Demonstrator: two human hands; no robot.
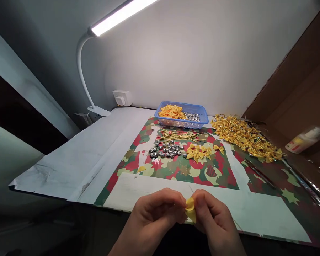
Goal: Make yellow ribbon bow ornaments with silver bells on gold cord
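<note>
Near the table's front edge, my left hand [160, 217] pinches a small yellow ribbon bow [191, 210] between thumb and fingertips. My right hand [214, 218] grips the bow's other side, its thumb pressed to the forefinger. A thin pale strand [191, 189] sticks up between the two hands; whether it is wire, cord or a needle I cannot tell. Beyond the hands lie silver bells or beads [166, 150] in a loose group. To their right are several yellow bows [198, 153], and behind them a bundle of gold cords [180, 135].
A blue basket [205, 120] with yellow bows and small silver pieces stands by the wall. At right are a heap of corded bows [242, 137], dark tweezers [260, 173], a white bottle [305, 140] and a cardboard panel [290, 60]. A lamp [81, 67] lights the table from the left.
</note>
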